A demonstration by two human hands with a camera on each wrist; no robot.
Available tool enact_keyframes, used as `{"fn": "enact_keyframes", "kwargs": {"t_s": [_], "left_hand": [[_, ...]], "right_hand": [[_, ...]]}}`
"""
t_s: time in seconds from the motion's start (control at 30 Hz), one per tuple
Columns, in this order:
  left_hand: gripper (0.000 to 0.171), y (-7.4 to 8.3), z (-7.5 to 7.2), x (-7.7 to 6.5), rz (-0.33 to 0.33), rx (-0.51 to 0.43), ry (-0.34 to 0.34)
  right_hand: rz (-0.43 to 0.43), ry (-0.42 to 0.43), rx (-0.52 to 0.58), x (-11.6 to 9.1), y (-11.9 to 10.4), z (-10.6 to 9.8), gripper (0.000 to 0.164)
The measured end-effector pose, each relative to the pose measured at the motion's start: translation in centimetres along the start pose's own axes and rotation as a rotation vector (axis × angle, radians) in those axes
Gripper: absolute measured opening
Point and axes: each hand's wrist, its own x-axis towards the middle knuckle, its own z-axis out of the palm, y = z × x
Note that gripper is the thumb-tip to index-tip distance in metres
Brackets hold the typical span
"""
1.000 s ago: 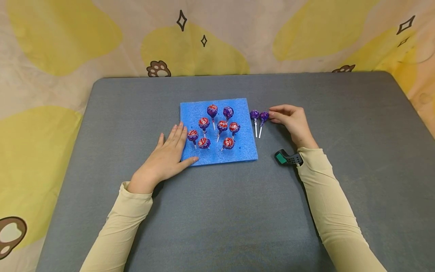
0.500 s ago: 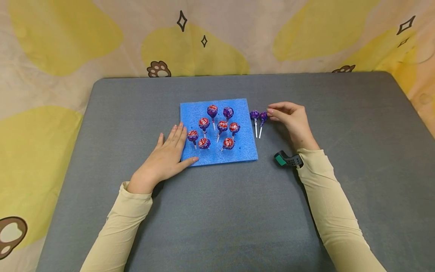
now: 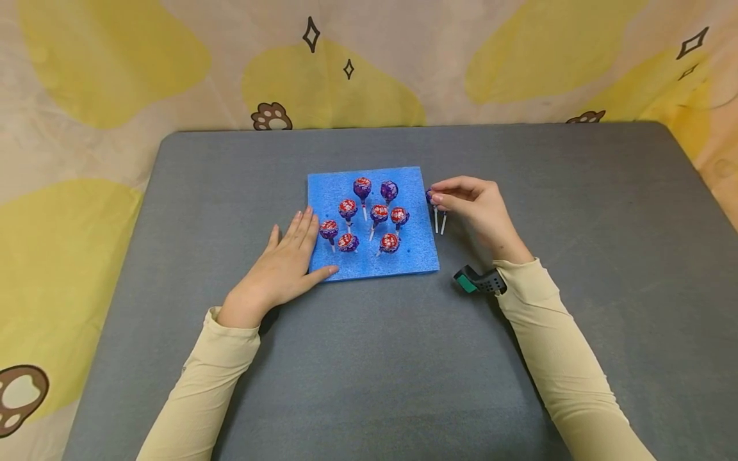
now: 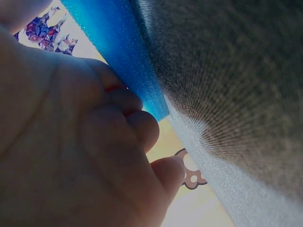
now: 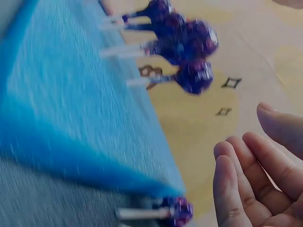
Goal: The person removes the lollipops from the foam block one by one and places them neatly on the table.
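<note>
In the head view a blue foam board holds several upright lollipops in purple-and-red wrappers, stuck in by their sticks. My left hand rests along the board's left edge, fingers straight and thumb over its front corner. Two more lollipops lie on the table just right of the board; one shows part of its purple head and its white stick. Over them hovers my right hand, hiding the other's head. The right wrist view shows this hand's fingers bent loosely, thumb apart, nothing between them.
The grey table extends around the board on all sides. A black strap with a green patch sits at my right wrist. Behind the table hangs a yellow and cream patterned cloth.
My right hand has shifted left from beside the two loose lollipops to above them, covering one's head. My left hand and the foam board stay in place.
</note>
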Motion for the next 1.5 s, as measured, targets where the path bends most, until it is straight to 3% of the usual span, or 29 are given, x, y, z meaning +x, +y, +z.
{"fn": "enact_keyframes", "kwargs": {"t_s": [0.27, 0.57, 1.5], "left_hand": [[0.091, -0.1, 0.1, 0.0, -0.003, 0.003, -0.002], [0.091, -0.1, 0.1, 0.1, -0.002, 0.001, -0.004], [0.09, 0.0, 0.0, 0.0, 0.004, 0.0, 0.007]], "right_hand": [[-0.024, -0.043, -0.018, -0.6, -0.6, 2.0, 0.022], [-0.006, -0.091, -0.154, -0.9, -0.7, 3.1, 0.025], [0.003, -0.11, -0.153, -1.2, -0.5, 4.1, 0.027]]}}
